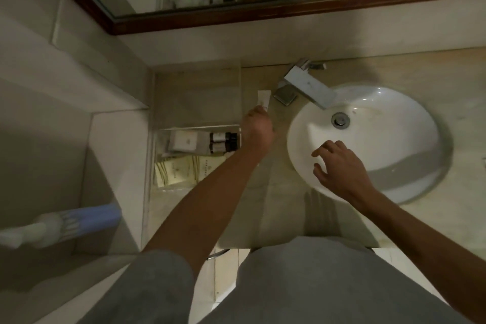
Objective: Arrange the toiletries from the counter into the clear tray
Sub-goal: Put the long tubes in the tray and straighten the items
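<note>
From the head view, the left hand [259, 127] is reaching forward, its fingers [256, 111] pinching the near end of a small white tube [263, 98] whose long axis is running straight away toward the wall, lying on the table [263, 179] between the tap [306, 85] and the clear tray [200, 127]. The tray is sitting just left of that hand, already holding small bottles [223, 141], a box and packets. The right hand [339, 166] is hovering over the sink [394, 139], farther off, fingers loosely spread and holding nothing.
</note>
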Tool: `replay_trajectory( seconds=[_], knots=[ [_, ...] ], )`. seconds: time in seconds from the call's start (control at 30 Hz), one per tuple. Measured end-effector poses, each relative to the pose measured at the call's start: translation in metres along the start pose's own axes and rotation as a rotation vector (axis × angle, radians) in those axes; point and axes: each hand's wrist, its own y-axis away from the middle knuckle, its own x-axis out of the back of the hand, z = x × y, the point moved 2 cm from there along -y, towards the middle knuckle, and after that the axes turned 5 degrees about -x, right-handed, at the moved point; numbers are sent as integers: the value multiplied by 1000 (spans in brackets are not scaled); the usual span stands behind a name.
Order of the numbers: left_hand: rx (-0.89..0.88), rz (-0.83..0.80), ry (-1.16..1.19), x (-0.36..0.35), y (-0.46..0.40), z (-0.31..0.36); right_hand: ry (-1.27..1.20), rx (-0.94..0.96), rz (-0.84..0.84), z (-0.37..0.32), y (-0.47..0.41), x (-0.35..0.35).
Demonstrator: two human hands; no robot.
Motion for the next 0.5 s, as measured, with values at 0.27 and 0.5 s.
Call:
replay_trajectory(
  seconds=[0.27,0.5],
  knots=[
    [86,-5,69,-8,-3,6,3,19,12,4,-8,5],
    [-162,142,438,12,32,9,-31,48,36,2,-7,4]
  ],
)
